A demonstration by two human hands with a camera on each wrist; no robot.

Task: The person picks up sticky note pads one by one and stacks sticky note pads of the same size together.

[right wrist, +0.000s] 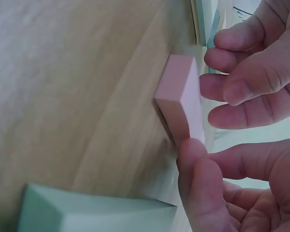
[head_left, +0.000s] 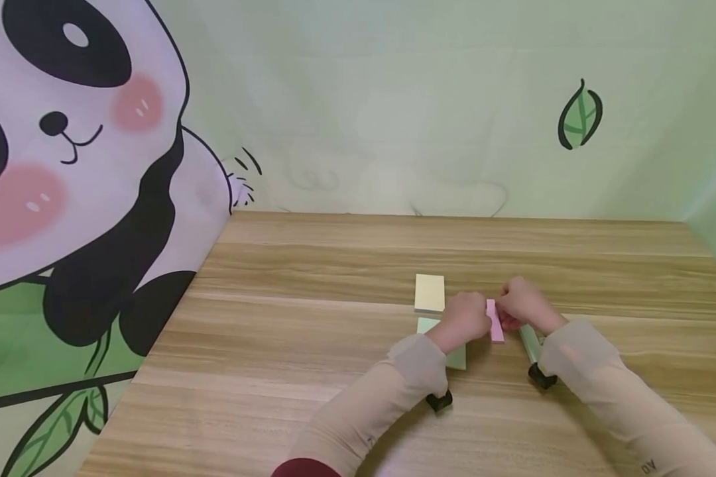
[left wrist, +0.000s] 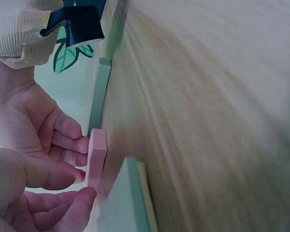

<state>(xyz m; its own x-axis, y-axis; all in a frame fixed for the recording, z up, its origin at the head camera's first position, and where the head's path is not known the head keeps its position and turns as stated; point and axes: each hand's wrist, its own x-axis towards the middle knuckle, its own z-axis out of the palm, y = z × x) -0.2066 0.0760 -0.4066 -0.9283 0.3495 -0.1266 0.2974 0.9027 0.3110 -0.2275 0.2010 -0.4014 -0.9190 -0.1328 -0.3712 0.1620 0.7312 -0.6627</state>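
A small pink rectangular block lies on the tabletop between the two hands. My left hand is on its left side, fingers bent, with the fingertips right at the block. From the other side, my right hand meets it; in the right wrist view a fingertip touches the near end of the pink block. Neither hand wraps round it. Beneath my left wrist is a pale green block, partly covered by the hand. A narrow green block lies by my right wrist.
A pale yellow block lies behind the pale green one. The wood-grain table meets a light green wall at its back edge. A large panda picture covers the left wall. Black wrist cameras hang below the sleeves.
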